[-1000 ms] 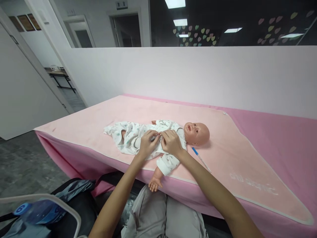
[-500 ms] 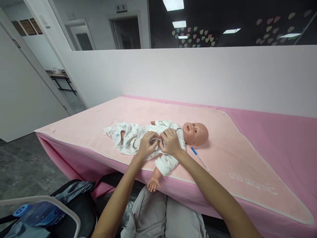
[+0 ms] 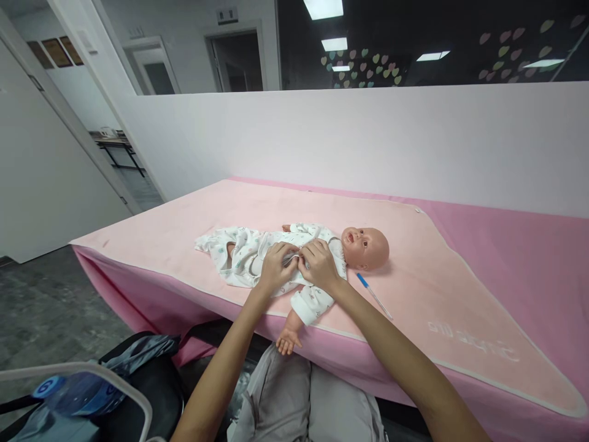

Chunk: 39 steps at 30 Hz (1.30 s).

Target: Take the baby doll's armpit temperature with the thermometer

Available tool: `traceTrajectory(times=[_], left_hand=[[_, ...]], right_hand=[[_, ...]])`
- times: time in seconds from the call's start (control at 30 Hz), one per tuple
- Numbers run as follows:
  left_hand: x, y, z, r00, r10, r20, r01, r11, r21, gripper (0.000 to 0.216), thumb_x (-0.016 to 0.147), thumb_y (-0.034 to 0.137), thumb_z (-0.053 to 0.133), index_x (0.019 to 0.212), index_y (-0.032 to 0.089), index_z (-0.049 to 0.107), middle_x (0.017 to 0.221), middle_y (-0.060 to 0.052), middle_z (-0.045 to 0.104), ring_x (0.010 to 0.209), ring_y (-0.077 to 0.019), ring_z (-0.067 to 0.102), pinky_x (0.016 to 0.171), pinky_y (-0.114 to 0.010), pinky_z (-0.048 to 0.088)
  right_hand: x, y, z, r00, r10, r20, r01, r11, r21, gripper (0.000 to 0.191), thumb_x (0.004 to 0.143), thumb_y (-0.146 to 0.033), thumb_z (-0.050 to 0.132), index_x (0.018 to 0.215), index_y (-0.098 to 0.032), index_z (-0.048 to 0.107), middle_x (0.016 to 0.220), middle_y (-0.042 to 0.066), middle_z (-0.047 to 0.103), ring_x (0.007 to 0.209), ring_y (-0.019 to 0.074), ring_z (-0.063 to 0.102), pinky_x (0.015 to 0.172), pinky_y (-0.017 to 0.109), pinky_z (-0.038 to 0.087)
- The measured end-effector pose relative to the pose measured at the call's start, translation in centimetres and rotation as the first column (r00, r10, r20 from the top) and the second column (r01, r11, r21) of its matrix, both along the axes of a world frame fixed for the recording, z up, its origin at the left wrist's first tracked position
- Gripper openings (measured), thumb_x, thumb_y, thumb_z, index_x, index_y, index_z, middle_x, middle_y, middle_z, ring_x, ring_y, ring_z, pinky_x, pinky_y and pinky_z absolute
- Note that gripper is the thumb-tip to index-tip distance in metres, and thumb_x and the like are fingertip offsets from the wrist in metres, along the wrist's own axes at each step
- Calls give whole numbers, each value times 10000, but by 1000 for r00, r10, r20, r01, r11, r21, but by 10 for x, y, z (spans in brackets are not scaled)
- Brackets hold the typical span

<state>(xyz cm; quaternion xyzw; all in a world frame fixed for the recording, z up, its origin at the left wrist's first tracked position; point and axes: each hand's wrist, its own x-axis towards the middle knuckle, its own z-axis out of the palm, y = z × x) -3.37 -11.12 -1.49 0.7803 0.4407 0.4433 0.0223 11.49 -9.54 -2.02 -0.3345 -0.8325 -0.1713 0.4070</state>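
A baby doll [image 3: 367, 247] lies on its back on a pale pink blanket [image 3: 442, 288], head to the right. It wears a white printed romper [image 3: 242, 252]. My left hand [image 3: 275, 267] and my right hand [image 3: 319, 265] meet over the doll's chest. Both pinch the front edges of the romper, fingers curled and touching each other. One doll arm [image 3: 294, 322] hangs over the near edge of the bed. A thin pen with a blue tip [image 3: 373, 296] lies on the blanket just right of my right wrist.
The bed has a darker pink sheet [image 3: 543, 245] and a white partition wall [image 3: 368, 141] behind it. A dark bag [image 3: 142, 368] and a water bottle [image 3: 73, 396] sit at lower left. A doorway opens at far left.
My hands stay on the doll's chest, fingers shifting slightly on the romper front. The view has drifted a little.
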Motion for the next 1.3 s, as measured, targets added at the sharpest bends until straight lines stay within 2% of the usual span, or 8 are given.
traceTrajectory(times=[0.37,0.73,0.97,1.3], left_hand=[[-3,4,-4,998,-22,-66,24,999,37,197,811,194,488,952,202,625,1032,-50,589,972,-199,510,887,-352,371],[-2,7,-7,995,38,-90,-36,999,31,196,840,234,463,926,193,635,928,-45,588,890,-188,514,827,-337,383],[-3,5,-5,991,4,-134,2,999,40,209,843,260,471,950,219,646,989,-41,586,915,-191,514,851,-345,375],[-2,7,-6,996,6,-84,-9,999,-38,166,839,252,479,917,205,618,984,-33,589,921,-191,511,839,-338,368]], right_hand=[[0,1,-1,998,-19,-51,18,999,-30,75,764,-128,468,766,-175,527,777,40,568,818,180,489,841,338,356],[0,-1,0,998,-43,-45,40,998,-49,87,806,-177,458,766,-171,535,773,45,570,820,179,483,822,332,348],[0,0,-1,998,-41,-47,39,998,-40,118,815,-166,447,763,-168,553,756,47,564,800,180,473,814,328,350],[1,-2,1,999,-22,-35,21,999,-30,181,834,-154,436,883,-167,610,766,45,572,813,179,475,822,331,345]])
